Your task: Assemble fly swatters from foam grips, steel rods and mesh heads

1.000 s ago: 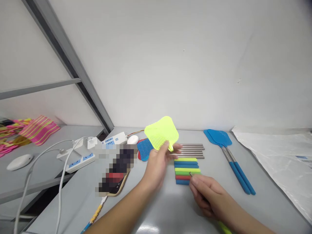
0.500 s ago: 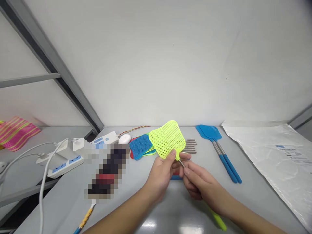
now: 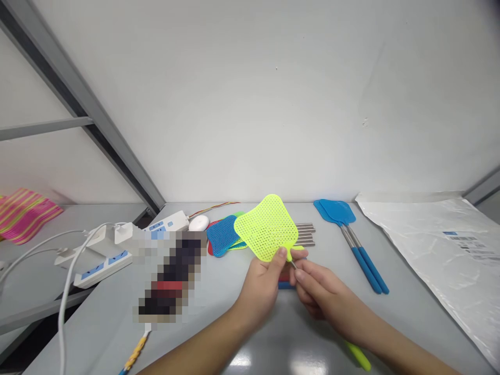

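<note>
Head view: blurred-out block point(image 3: 172, 278) left of centre, can't make it out. Left hand point(image 3: 262, 285) pinching neon-yellow mesh swatter head point(image 3: 266, 227) by its neck, right hand point(image 3: 318, 291) pinching thin metal rod point(image 3: 293, 263) against it, yellow grip point(image 3: 357, 355) mostly hidden underneath. All above grey table point(image 3: 250, 333), white wall behind.

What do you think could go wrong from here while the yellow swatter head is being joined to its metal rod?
The left hand pinches the yellow swatter head only at its small neck, so the floppy mesh might twist and bend there. The right hand guides the thin metal rod close to the left fingertips; a slip could poke them. The loose rods just behind could be knocked.
</note>
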Demonstrator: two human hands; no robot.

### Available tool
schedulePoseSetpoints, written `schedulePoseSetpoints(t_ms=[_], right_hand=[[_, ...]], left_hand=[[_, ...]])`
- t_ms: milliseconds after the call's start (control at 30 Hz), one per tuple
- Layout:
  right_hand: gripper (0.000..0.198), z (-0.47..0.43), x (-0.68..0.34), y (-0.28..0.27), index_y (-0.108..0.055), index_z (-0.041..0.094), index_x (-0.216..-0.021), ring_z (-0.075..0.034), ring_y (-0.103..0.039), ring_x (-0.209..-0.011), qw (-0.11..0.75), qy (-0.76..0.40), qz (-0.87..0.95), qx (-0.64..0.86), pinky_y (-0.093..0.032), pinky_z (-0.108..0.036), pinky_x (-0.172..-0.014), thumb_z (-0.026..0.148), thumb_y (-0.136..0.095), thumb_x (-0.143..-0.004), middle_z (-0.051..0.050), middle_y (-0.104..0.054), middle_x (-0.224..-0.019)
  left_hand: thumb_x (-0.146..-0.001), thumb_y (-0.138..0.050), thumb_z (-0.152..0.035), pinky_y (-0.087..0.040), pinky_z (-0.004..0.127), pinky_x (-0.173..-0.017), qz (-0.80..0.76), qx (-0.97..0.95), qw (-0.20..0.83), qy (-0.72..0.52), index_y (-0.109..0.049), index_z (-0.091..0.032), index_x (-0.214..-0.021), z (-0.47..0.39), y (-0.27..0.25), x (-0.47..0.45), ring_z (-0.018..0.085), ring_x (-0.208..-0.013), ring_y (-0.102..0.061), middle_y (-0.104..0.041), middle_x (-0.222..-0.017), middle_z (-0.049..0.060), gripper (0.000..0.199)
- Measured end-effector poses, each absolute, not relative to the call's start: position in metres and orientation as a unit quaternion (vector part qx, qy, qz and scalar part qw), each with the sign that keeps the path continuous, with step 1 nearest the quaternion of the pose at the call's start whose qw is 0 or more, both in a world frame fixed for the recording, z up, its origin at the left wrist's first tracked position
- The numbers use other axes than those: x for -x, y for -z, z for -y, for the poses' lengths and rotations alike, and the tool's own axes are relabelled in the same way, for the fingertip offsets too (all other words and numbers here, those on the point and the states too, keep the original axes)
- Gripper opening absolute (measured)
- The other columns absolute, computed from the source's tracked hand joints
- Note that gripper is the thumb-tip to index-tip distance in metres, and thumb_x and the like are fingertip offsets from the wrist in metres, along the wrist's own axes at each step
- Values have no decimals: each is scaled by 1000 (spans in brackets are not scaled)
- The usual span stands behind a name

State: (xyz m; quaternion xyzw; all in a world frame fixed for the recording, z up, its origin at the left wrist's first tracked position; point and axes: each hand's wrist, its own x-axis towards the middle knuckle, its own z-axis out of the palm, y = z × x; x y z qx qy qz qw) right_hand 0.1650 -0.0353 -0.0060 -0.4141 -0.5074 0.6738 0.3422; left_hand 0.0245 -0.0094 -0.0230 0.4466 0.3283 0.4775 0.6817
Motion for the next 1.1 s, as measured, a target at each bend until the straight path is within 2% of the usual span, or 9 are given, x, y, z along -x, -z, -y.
schedulePoseSetpoints(t_ms=[67, 133, 233, 333, 467, 667, 900, 1000, 1100], right_hand=[[28, 35, -165, 8, -43, 20, -80, -5, -25, -46, 345, -676, 501, 416, -21, -20, -42, 43, -41, -96, 9, -32, -56], [28, 33, -166, 9, -43, 20, -82, -5, -25, -46, 346, -674, 501, 418, -21, -19, -42, 44, -41, -96, 9, -32, -57], [29, 30, -169, 8, -42, 20, -85, -5, -26, -48, 341, -688, 501, 399, -24, -19, -43, 47, -45, -94, 9, -32, -59], [31, 26, -173, 4, -42, 20, -85, -5, -30, -48, 328, -700, 519, 364, -28, -19, -45, 50, -48, -92, 9, -36, -60], [36, 27, -175, 1, -48, 18, -84, -7, -40, -41, 281, -680, 560, 380, -33, -21, -42, 52, -40, -95, 7, -46, -53], [40, 33, -172, 3, -46, 19, -74, -5, -24, -41, 273, -667, 534, 442, -17, -19, -38, 52, -38, -95, 8, -34, -50], [41, 37, -172, 2, -42, 20, -70, -6, -27, -45, 267, -633, 558, 465, -19, -20, -41, 52, -38, -95, 7, -34, -51], [41, 35, -173, 0, -42, 20, -70, -6, -26, -44, 279, -653, 543, 448, -18, -21, -41, 53, -39, -94, 8, -34, -51], [42, 33, -173, -1, -43, 20, -70, -6, -24, -42, 291, -671, 525, 436, -16, -22, -40, 54, -39, -94, 8, -33, -50]], left_hand=[[-93, -49, -42, -45, 31, -86, -328, -470, 660, -486, -72, -12, -102, 11, 25, -26, 16, -80, -60, -60, -69, 4, 38], [-93, -49, -40, -42, 34, -95, -330, -489, 643, -489, -73, -12, -97, 12, 26, -27, 20, -97, -61, -67, -87, 8, 36], [-93, -49, -40, -40, 37, -100, -328, -489, 650, -480, -71, -12, -105, 11, 26, -28, 24, -108, -59, -68, -107, 12, 37], [-93, -50, -42, -47, 39, -93, -335, -460, 671, -475, -68, -13, -112, 9, 23, -26, 24, -100, -63, -68, -109, 13, 39], [-92, -50, -43, -50, 37, -88, -340, -412, 661, -528, -71, -14, -102, 2, 13, -19, 24, -99, -64, -65, -119, 13, 36], [-92, -51, -42, -49, 40, -92, -330, -382, 655, -561, -71, -12, -99, -2, 7, -15, 26, -103, -64, -66, -117, 15, 37], [-92, -50, -46, -52, 37, -85, -334, -402, 654, -547, -71, -12, -88, 3, 13, -18, 25, -97, -65, -66, -116, 15, 40], [-92, -48, -45, -53, 36, -77, -332, -444, 653, -516, -71, -12, -96, 8, 10, -19, 23, -87, -67, -67, -113, 15, 40], [-93, -49, -41, -53, 34, -77, -331, -499, 643, -477, -71, -13, -102, 13, 6, -19, 22, -86, -67, -69, -107, 14, 37]])
